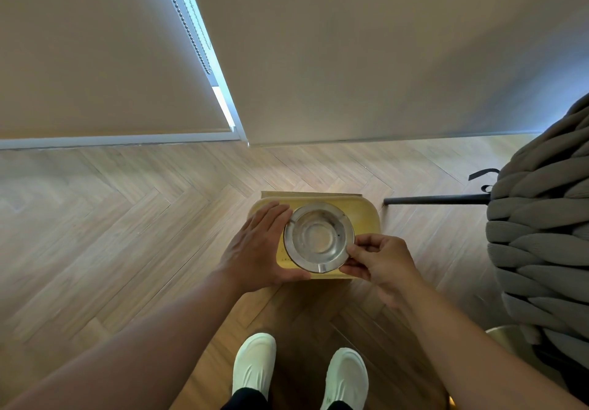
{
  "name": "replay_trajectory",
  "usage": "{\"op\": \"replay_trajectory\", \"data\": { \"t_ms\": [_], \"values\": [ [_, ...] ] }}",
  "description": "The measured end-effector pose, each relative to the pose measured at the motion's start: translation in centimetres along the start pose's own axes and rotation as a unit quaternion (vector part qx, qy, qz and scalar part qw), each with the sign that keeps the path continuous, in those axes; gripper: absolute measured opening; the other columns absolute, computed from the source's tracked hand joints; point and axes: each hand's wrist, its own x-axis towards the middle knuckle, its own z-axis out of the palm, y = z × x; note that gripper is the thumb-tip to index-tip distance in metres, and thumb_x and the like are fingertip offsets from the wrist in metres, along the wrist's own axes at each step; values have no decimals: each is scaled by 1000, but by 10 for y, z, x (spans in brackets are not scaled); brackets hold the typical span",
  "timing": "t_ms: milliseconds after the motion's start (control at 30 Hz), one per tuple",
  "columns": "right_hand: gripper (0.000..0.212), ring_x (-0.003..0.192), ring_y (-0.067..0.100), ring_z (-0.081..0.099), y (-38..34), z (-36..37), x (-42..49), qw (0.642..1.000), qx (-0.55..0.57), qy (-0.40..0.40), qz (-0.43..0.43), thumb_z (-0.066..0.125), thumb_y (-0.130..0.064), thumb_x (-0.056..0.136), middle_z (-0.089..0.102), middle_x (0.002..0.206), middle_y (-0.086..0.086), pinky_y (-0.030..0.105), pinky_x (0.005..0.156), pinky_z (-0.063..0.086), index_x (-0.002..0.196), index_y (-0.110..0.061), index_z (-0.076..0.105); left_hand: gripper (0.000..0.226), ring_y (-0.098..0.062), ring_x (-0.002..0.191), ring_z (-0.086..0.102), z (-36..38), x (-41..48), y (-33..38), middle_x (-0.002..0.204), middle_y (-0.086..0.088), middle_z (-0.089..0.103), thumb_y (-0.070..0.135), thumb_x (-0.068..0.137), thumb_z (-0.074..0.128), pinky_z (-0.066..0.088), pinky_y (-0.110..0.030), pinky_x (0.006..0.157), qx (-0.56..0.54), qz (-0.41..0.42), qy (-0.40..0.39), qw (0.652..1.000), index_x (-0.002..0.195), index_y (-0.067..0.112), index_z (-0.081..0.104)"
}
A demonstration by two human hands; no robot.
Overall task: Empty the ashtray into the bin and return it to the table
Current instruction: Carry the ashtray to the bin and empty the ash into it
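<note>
We hold the round metal ashtray [319, 238] level above the yellow bin [366, 218]: right hand [377, 261] pinches its near-right rim, left hand [256, 247] flat, open, against its left edge.

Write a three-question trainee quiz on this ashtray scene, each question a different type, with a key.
1. True or false: the metal ashtray is held above the yellow bin.
2. Which hand pinches the ashtray's rim between its fingers? A) left hand B) right hand
3. Fill in: the person's white shoes stand on a ______ floor.

Key:
1. True; it sits over the bin in the head view.
2. B; the left hand lies flat against the ashtray's side.
3. Wooden.
</note>
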Motion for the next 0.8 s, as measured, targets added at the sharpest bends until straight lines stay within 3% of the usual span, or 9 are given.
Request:
{"op": "replay_trajectory", "data": {
  "t_ms": [133,267,400,533,667,800],
  "values": [
    [27,77,27,75,1,0,0,999,-31,-14,-10,70,0,86,75,89,15,33,61,61,110,-11,65,121,-18,147,28,1,-1,-2,154,0,39,93,57,57,28,-40,121,2,-3,-2,1000,148,15,37],
    [53,80,23,75,-1,-1,2,982,-163,-61,-74,69,-1,87,72,90,13,37,68,63,131,-27,55,122,-18,145,32,2,-3,-3,153,1,41,95,57,52,33,-44,118,-1,-8,-15,1000,148,16,38],
    [70,85,14,69,-4,-3,3,904,-385,-109,-152,77,-19,83,65,96,-4,26,75,58,141,-35,41,120,-17,141,35,-1,-4,-6,150,2,42,94,56,53,37,-43,115,-4,-8,-17,1000,146,16,39],
    [96,87,4,62,-11,-2,3,843,-483,-137,-191,88,-37,68,54,100,-25,18,77,50,143,-35,29,118,-15,137,38,-5,-5,-8,147,2,45,94,56,55,40,-39,114,-7,2,-5,1000,144,16,42],
    [116,91,9,63,-16,1,6,818,-522,-116,-211,91,-34,64,64,115,-9,23,86,52,153,-27,16,116,-15,135,41,-7,-3,-7,143,3,48,95,56,54,42,-39,112,-12,15,-1,1000,142,17,45],
    [99,98,14,67,-17,4,7,805,-532,-115,-236,92,-35,62,68,118,-3,35,90,57,142,-27,33,115,-16,133,43,-7,-4,-8,142,2,50,94,56,54,44,-40,110,-13,14,-5,1000,141,16,45]
  ]
}}
